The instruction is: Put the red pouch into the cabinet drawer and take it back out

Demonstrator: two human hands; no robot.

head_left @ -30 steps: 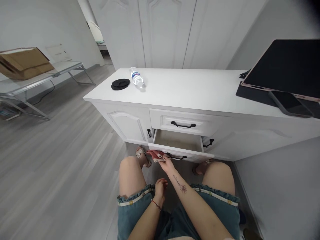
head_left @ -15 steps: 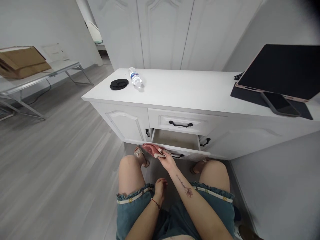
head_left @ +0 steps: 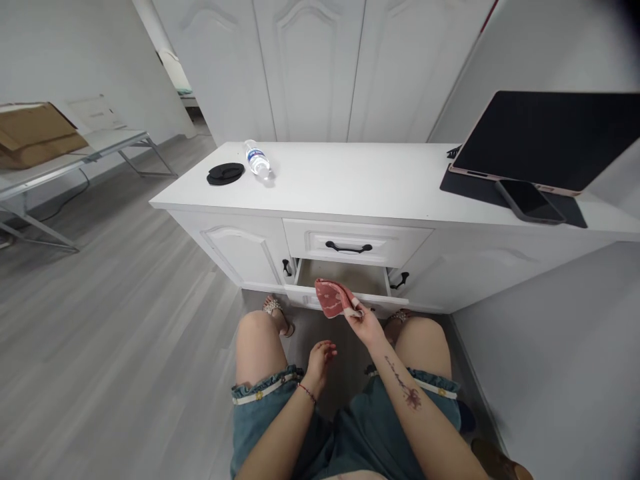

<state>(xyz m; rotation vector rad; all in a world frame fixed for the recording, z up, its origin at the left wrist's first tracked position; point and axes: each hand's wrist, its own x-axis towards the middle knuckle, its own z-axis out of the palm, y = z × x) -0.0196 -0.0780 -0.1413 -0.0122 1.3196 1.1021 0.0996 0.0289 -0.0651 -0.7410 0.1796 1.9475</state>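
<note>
My right hand [head_left: 364,319] pinches a small red cloth-like piece [head_left: 333,297] and holds it up in front of the open lower drawer [head_left: 345,273] of a white cabinet [head_left: 350,183]. The drawer's inside looks bare. My left hand [head_left: 320,357] hangs between my knees, fingers loosely curled, holding nothing that I can see. The upper drawer [head_left: 350,243] with a black handle is closed.
On the cabinet top lie a water bottle [head_left: 257,160] on its side, a black round lid [head_left: 225,173], a tablet [head_left: 545,137] and a phone [head_left: 530,201]. A glass-top table [head_left: 75,150] with a cardboard box [head_left: 33,133] stands at the left. Grey wall at the right.
My right hand has lifted the red piece from the drawer's left front edge and carried it right, in front of the drawer opening. The view shifted slightly.
</note>
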